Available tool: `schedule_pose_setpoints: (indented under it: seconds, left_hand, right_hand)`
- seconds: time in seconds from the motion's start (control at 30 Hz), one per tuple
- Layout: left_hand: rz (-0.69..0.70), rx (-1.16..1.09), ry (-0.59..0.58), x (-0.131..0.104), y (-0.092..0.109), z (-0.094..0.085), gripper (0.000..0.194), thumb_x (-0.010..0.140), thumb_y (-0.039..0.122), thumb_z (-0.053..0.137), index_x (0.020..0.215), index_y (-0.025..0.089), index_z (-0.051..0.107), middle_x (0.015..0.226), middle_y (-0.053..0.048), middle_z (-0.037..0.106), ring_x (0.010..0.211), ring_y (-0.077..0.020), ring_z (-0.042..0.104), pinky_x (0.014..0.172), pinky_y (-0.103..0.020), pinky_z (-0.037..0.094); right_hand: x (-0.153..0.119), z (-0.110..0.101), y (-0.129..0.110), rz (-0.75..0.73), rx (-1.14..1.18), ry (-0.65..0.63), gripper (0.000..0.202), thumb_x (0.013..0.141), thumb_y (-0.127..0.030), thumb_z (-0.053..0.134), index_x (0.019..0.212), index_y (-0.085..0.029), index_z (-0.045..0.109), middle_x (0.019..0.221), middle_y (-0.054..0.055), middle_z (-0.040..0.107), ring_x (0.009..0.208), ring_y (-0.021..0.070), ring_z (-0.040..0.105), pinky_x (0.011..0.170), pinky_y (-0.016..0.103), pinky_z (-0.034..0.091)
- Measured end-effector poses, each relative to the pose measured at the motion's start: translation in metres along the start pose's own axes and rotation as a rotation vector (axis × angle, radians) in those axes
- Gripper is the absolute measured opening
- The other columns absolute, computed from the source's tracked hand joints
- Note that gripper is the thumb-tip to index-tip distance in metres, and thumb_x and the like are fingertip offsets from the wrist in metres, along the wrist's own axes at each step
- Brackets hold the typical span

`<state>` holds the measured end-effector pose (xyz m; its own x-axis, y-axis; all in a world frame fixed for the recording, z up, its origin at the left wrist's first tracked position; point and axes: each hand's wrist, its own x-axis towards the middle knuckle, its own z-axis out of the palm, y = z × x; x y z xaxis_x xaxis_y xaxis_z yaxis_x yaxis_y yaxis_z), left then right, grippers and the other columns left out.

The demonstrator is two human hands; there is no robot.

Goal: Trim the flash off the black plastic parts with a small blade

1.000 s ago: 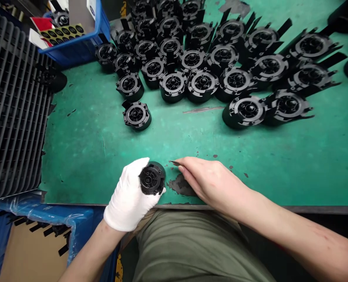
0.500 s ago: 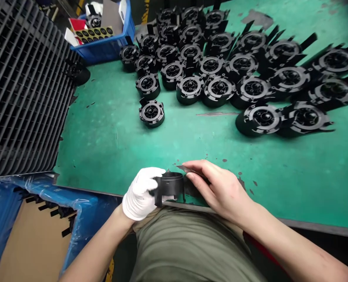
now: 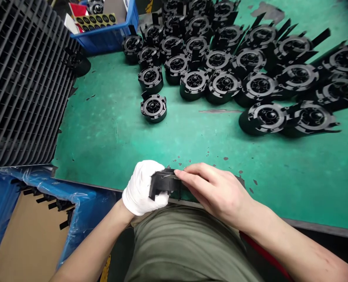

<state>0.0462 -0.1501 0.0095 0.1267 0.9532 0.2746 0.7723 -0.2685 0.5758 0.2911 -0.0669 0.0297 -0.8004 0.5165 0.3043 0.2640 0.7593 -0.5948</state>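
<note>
My left hand [image 3: 141, 188], in a white glove, is closed round a black round plastic housing [image 3: 165, 184], held tilted at the table's front edge. A flat leg of the housing points down beside the glove's fingers. My bare right hand [image 3: 220, 192] is closed on a thin blade [image 3: 170, 174], which shows as a bright line along the housing's upper rim. The right fingertips are at that rim, and the blade's grip is hidden inside the hand. Small dark scraps [image 3: 226, 158] lie on the green tabletop [image 3: 118, 145] beyond the hands.
Many similar black housings [image 3: 194, 84] stand grouped on the table, with one [image 3: 154, 109] nearer me. A blue bin [image 3: 106, 39] holds sticker sheets. Stacked black grid trays [image 3: 18, 86] rise at the left. Below them, a box lined with blue plastic [image 3: 82, 211] contains cardboard and black parts.
The right hand has moved left, bringing the blade from beside the housing onto its rim. The left hand has tilted the housing. The view has shifted slightly.
</note>
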Motion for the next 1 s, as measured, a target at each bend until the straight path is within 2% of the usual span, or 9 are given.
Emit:
schedule_pose_setpoints:
  seconds: [0.23, 0.43, 0.67, 0.8, 1.0]
  left_hand:
    - [0.033, 0.028, 0.033, 0.0021, 0.002, -0.0005, 0.048, 0.07, 0.027, 0.067, 0.116, 0.021, 0.056, 0.096, -0.008, 0.066, 0.086, -0.0276, 0.07, 0.076, -0.043, 0.06]
    - [0.044, 0.025, 0.03, 0.0038, 0.0013, 0.0007, 0.045, 0.07, 0.028, 0.065, 0.113, 0.02, 0.057, 0.094, -0.008, 0.068, 0.084, -0.0286, 0.071, 0.074, -0.043, 0.06]
    - [-0.025, -0.03, -0.003, -0.0004, -0.0029, 0.0016, 0.045, 0.067, 0.027, 0.067, 0.11, 0.022, 0.057, 0.092, -0.006, 0.069, 0.083, -0.0277, 0.073, 0.074, -0.042, 0.061]
    - [-0.021, -0.007, 0.015, 0.0002, -0.003, 0.0012, 0.046, 0.068, 0.029, 0.067, 0.112, 0.021, 0.057, 0.095, -0.008, 0.07, 0.083, -0.0281, 0.073, 0.074, -0.042, 0.062]
    - [-0.018, -0.015, -0.013, 0.0055, -0.0016, 0.0, 0.032, 0.064, 0.029, 0.063, 0.096, 0.023, 0.06, 0.08, -0.004, 0.067, 0.074, -0.0262, 0.072, 0.068, -0.039, 0.059]
  right_hand:
    - [-0.0095, 0.0018, -0.0013, -0.024, -0.122, 0.004, 0.053, 0.103, -0.005, 0.051, 0.154, -0.018, 0.05, 0.127, 0.014, 0.072, 0.104, 0.0203, 0.069, 0.077, 0.029, 0.058]
    - [-0.0097, 0.0033, -0.0001, -0.09, -0.164, 0.045, 0.054, 0.099, 0.001, 0.053, 0.152, -0.009, 0.05, 0.122, 0.017, 0.073, 0.095, 0.0222, 0.066, 0.072, 0.032, 0.054]
    - [-0.0099, 0.0042, -0.0003, -0.144, -0.161, 0.084, 0.056, 0.101, -0.002, 0.051, 0.157, -0.009, 0.045, 0.118, 0.016, 0.074, 0.097, 0.0217, 0.068, 0.077, 0.033, 0.056]
    - [-0.008, 0.0007, -0.0014, -0.155, -0.187, 0.072, 0.057, 0.102, -0.005, 0.049, 0.159, -0.01, 0.043, 0.116, 0.015, 0.075, 0.095, 0.0216, 0.069, 0.073, 0.032, 0.057]
    - [-0.006, -0.0037, 0.0, -0.174, -0.184, 0.065, 0.059, 0.101, -0.005, 0.048, 0.16, -0.009, 0.042, 0.113, 0.015, 0.075, 0.093, 0.0214, 0.07, 0.071, 0.031, 0.058]
